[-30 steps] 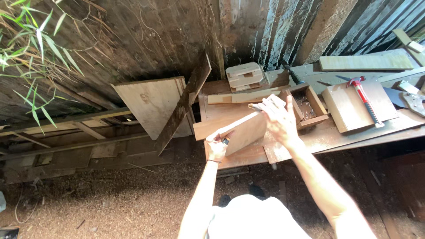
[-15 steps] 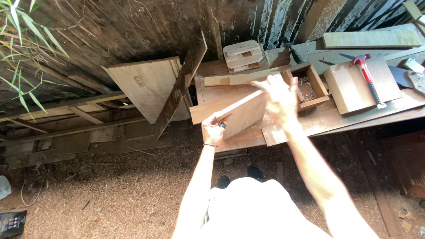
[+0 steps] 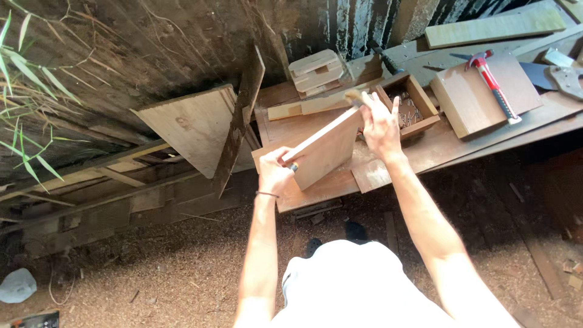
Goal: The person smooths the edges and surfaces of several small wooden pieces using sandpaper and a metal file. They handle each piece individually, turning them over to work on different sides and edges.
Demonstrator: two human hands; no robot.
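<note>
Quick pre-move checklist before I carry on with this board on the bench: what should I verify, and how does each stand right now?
1. Left hand grips the near end of the board: ok.
2. Right hand steadies the far end: ok.
3. Board is tilted on edge over the bench: ok.
4. Hammer lies on a flat block, away from both hands: ok.
5. Nail box sits just right of the right hand: ok.
6. Small item in the left hand: cannot tell.

This is a rough outdoor woodworking place. The ground (image 3: 152,285) is covered with sawdust, and a low wooden table (image 3: 486,136) stands against a dark weathered plank wall (image 3: 152,54). At upper right lie a red-handled hammer (image 3: 493,85), a handsaw (image 3: 555,76), a box of nails (image 3: 410,106) and loose boards (image 3: 495,27).
</note>
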